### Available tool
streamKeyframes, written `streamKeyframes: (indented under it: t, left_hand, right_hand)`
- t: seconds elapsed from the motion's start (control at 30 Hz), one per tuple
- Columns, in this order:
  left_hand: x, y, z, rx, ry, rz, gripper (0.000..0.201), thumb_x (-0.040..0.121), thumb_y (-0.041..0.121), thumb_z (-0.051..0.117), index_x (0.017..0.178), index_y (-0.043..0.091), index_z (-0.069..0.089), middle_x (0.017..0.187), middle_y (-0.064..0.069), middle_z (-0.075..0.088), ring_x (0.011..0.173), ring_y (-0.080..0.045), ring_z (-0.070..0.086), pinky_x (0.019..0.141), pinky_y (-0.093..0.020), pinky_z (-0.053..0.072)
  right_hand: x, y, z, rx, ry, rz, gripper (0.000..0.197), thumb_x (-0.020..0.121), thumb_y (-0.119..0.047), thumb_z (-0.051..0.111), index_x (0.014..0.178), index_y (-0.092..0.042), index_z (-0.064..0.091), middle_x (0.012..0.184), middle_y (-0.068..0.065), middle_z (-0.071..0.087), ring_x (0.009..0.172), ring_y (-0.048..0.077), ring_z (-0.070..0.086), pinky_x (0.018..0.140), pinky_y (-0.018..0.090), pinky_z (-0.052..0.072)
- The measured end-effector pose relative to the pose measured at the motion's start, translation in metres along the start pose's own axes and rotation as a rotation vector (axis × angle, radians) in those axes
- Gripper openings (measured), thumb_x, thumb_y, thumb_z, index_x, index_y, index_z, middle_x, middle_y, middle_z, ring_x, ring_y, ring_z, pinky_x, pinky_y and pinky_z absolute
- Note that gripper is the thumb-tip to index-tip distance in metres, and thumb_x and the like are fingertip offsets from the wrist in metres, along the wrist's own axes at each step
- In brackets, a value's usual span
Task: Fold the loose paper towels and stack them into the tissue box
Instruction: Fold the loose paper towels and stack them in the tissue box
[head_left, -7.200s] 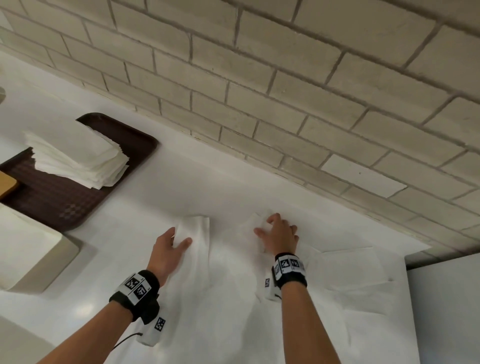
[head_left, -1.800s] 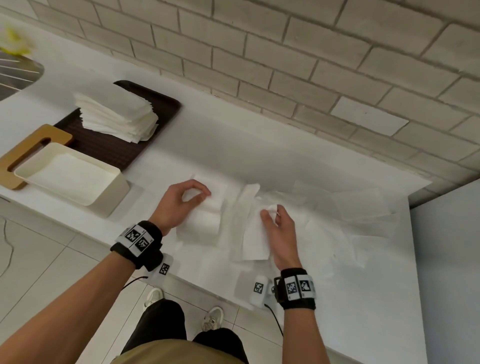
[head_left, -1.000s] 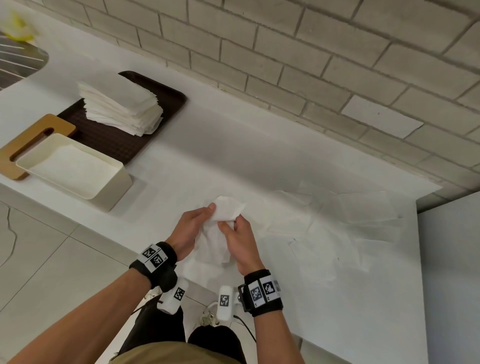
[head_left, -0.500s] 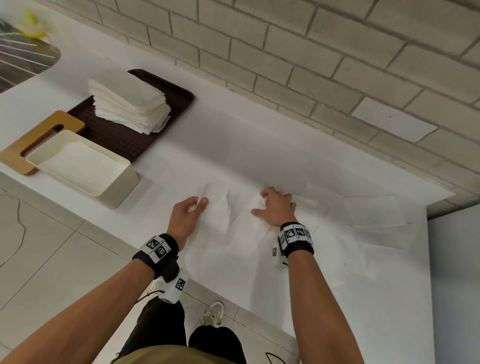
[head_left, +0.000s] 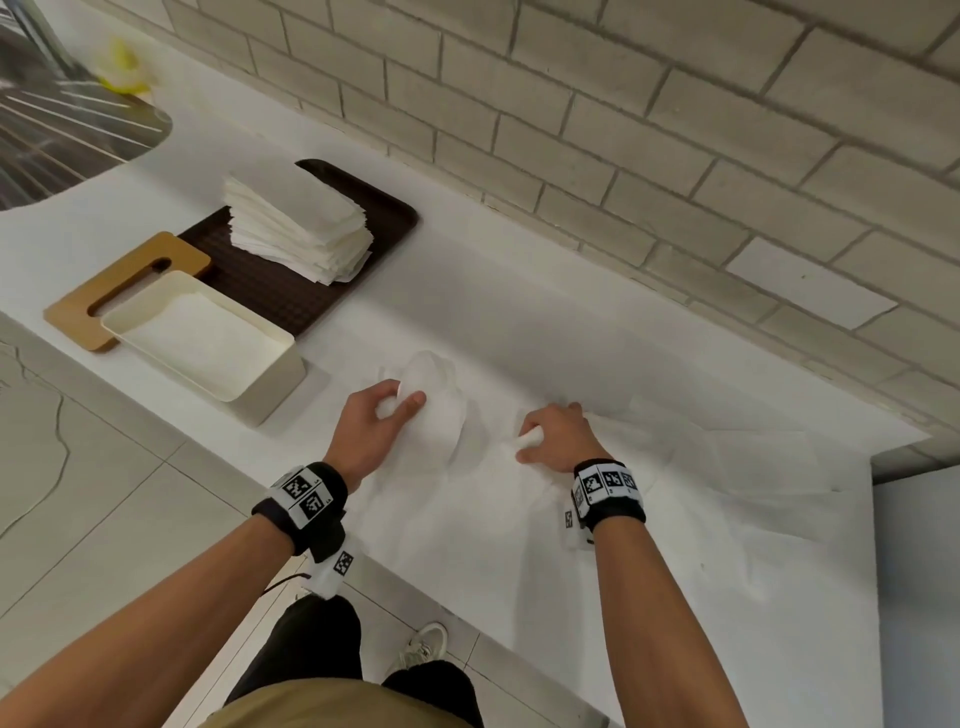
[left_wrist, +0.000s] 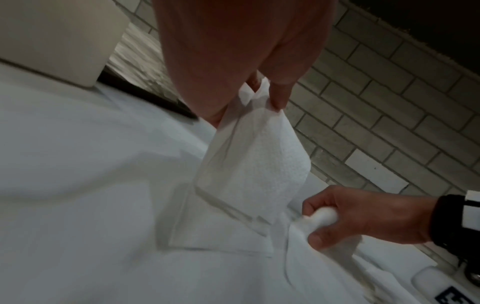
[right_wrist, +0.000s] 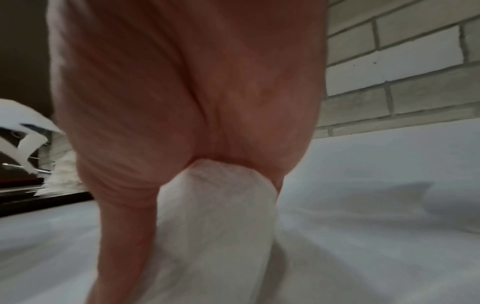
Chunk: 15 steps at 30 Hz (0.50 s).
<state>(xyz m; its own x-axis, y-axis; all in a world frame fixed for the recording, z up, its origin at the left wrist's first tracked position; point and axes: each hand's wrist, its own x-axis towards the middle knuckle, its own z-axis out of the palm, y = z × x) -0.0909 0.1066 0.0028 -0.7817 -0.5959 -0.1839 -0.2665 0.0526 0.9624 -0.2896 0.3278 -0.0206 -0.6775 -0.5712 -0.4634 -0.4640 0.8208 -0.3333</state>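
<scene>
One tissue box, one wooden lid, one tray, one towel stack, two hands.

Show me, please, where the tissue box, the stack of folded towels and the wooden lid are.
tissue box (head_left: 283, 347): head view, on its right rim.
stack of folded towels (head_left: 298, 221): head view, on the top sheet.
wooden lid (head_left: 75, 306): head view, on its left edge.

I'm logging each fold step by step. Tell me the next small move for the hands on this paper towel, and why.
Probably bring the left hand across toward the right hand to close the fold. The left pinches one lifted edge of the paper towel, which arches above the counter; the right grips the other edge low. The tissue box sits open beside them.
</scene>
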Motion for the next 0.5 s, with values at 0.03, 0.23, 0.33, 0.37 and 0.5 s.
streamKeyframes:
  t: [0.03,0.23,0.33,0.37,0.5]
  left_hand:
    - [0.0,0.005,-0.008,0.008,0.003,0.017,0.032,0.102,0.046,0.071,0.098,0.015,0.077,0.096,-0.007,0.078,0.091,-0.028,0.075,0.084,-0.05,0.062]
    - [0.007,0.046,-0.084,0.018,0.166,0.153,0.032,0.101,0.046,0.072,0.095,0.015,0.076,0.094,-0.001,0.078,0.088,-0.023,0.075,0.084,-0.049,0.061]
    - [0.021,0.068,-0.147,-0.032,0.311,0.191,0.027,0.094,0.043,0.081,0.099,0.017,0.078,0.099,0.004,0.08,0.088,-0.013,0.075,0.082,-0.042,0.063]
    - [0.027,0.072,-0.17,-0.038,0.353,0.2,0.029,0.092,0.045,0.083,0.099,0.017,0.077,0.101,0.002,0.08,0.09,-0.016,0.075,0.085,-0.045,0.063]
    - [0.048,0.087,-0.279,-0.026,0.505,0.238,0.041,0.091,0.051,0.082,0.104,0.013,0.075,0.105,-0.011,0.077,0.093,-0.022,0.073,0.09,-0.052,0.061]
  right_hand:
    - [-0.001,-0.004,-0.002,0.014,0.008,-0.02,0.03,0.083,-0.041,0.091,0.106,-0.028,0.076,0.105,-0.003,0.061,0.126,0.034,0.048,0.097,0.041,0.046]
    - [-0.025,-0.099,-0.042,0.199,0.006,-0.258,0.025,0.091,-0.037,0.082,0.094,-0.046,0.058,0.094,0.002,0.067,0.097,0.022,0.059,0.069,0.028,0.04]
    - [-0.04,-0.191,-0.063,0.279,0.053,-0.481,0.041,0.095,-0.022,0.075,0.124,-0.046,0.057,0.085,-0.008,0.065,0.076,0.021,0.056,0.067,0.025,0.04]
    - [-0.042,-0.219,-0.067,0.309,0.09,-0.56,0.045,0.097,-0.018,0.072,0.129,-0.046,0.058,0.095,-0.01,0.071,0.075,0.019,0.059,0.072,0.023,0.044]
    - [-0.036,-0.333,-0.065,0.695,0.218,-0.712,0.022,0.102,-0.006,0.066,0.113,-0.022,0.077,0.118,-0.016,0.076,0.115,0.006,0.069,0.107,0.023,0.047]
